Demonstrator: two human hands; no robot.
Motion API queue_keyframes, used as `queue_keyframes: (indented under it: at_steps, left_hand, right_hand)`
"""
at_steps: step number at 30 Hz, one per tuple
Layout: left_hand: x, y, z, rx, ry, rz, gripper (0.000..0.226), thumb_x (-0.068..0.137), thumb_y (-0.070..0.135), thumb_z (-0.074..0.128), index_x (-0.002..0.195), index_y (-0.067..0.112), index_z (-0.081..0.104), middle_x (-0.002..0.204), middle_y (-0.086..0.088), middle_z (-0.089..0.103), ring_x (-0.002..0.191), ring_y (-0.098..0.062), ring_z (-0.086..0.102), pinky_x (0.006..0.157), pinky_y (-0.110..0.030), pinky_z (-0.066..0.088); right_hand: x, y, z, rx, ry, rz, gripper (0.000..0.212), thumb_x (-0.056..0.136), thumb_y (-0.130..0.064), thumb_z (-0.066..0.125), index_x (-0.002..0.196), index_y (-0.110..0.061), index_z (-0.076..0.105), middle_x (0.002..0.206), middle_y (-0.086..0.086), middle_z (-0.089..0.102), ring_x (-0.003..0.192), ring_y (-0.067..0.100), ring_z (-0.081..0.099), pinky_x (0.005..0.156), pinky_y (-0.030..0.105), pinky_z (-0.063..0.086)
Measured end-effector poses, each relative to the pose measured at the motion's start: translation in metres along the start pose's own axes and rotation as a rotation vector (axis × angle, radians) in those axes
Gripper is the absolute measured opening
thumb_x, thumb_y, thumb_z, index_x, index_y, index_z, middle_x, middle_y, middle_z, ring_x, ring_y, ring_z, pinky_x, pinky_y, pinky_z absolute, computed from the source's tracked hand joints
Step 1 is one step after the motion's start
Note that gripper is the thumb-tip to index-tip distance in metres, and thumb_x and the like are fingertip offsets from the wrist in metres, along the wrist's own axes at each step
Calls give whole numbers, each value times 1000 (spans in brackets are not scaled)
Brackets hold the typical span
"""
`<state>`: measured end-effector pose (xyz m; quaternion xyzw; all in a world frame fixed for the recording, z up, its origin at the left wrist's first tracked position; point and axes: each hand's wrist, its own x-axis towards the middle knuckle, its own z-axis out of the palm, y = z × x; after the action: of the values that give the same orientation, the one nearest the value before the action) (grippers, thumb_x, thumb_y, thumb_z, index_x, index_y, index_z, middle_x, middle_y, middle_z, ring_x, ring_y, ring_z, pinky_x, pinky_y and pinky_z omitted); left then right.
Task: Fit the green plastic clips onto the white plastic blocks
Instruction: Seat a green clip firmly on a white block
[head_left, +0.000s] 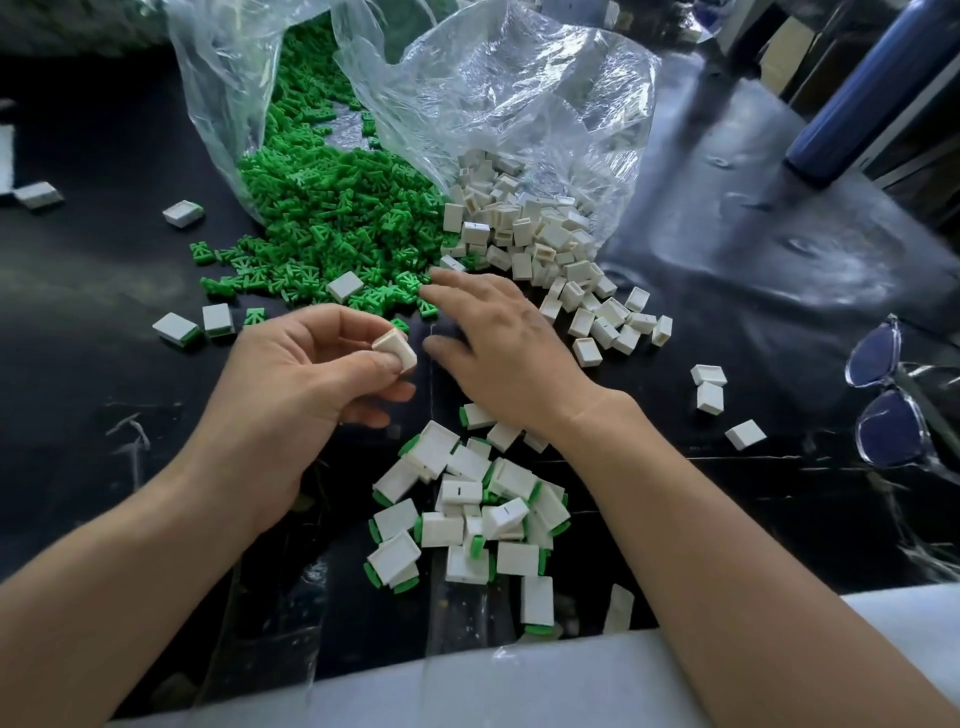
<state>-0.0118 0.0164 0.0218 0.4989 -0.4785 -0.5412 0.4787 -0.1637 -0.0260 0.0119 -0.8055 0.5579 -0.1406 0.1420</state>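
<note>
My left hand (306, 374) pinches a white plastic block (396, 351) between thumb and fingers, above the black table. My right hand (493, 343) is spread flat with straight fingers, its fingertips at the near edge of the heap of green clips (332, 218). That heap spills from a clear plastic bag (519, 88). A pile of bare white blocks (540, 244) lies to the right of the clips. Between my forearms lies a pile of white blocks with green clips fitted (467, 509).
Loose white blocks (709, 387) lie scattered on the black table (104, 291), some at the left near the clips. Clear-framed glasses (883, 395) rest at the right edge. A dark blue bottle (857, 98) stands at the back right.
</note>
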Motion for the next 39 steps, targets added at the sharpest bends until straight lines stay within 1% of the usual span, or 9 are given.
queue_keyframes:
  at_steps: [3,8,12,17,21,23,30,36,39]
  left_hand:
    - [1,-1,-1,13,7,14,22,80,-6,60,77,15,67,65,2,70,59,-10,66,49,-16,50]
    - [0,-2,0,27,-13,15,26,78,-6,63,77,19,69,65,4,70,59,-7,66,50,-16,50]
    - [1,-3,0,12,-15,21,20,72,-3,66,79,16,64,64,4,70,57,-8,67,49,-16,50]
    - [1,-3,-1,7,-12,28,14,63,10,68,74,13,61,65,2,70,62,-9,68,50,-17,52]
    - [1,-2,1,-36,-24,-3,20,59,16,64,77,11,57,70,-2,72,62,-14,70,48,-20,53]
    - [1,-2,0,-19,-26,1,19,59,17,64,77,12,59,69,-2,72,61,-13,69,49,-20,53]
    - [1,-3,-1,-3,-33,5,15,60,19,66,74,14,66,67,-1,71,59,-11,67,48,-17,51]
    - [1,-2,0,8,-29,4,18,60,20,66,76,11,66,67,-1,71,59,-9,67,49,-17,51]
    - [0,-2,0,10,-26,8,18,61,19,66,76,10,65,66,-1,70,58,-9,66,48,-17,51]
  right_hand:
    - [3,-1,2,-115,-104,-41,46,97,-35,40,142,-25,34,152,-10,25,140,9,14,107,28,12]
    - [-1,1,-5,-87,43,-22,23,90,-17,54,111,-18,64,118,-1,59,112,21,49,97,37,35]
    - [-2,3,-5,1,70,39,19,88,-13,58,106,-15,65,109,4,58,103,22,53,84,26,35]
    - [-1,6,-4,71,120,74,22,94,-13,48,105,-10,66,104,9,61,100,25,54,87,33,39]
    - [-4,1,-11,368,199,82,15,91,-16,55,89,-11,68,70,-10,58,70,7,55,66,13,40]
    - [-7,-3,-15,538,190,94,16,91,-17,55,78,-20,65,61,-12,54,58,4,53,58,14,41]
    - [-16,-12,-20,831,59,74,20,90,2,52,88,-17,58,71,-2,62,61,5,60,61,17,51]
    - [-18,-14,-21,731,101,36,11,88,-6,59,89,-9,69,69,0,63,66,13,61,71,32,54]
    - [-19,-13,-22,701,107,30,10,87,-8,60,91,-8,70,67,-5,62,62,7,60,68,26,53]
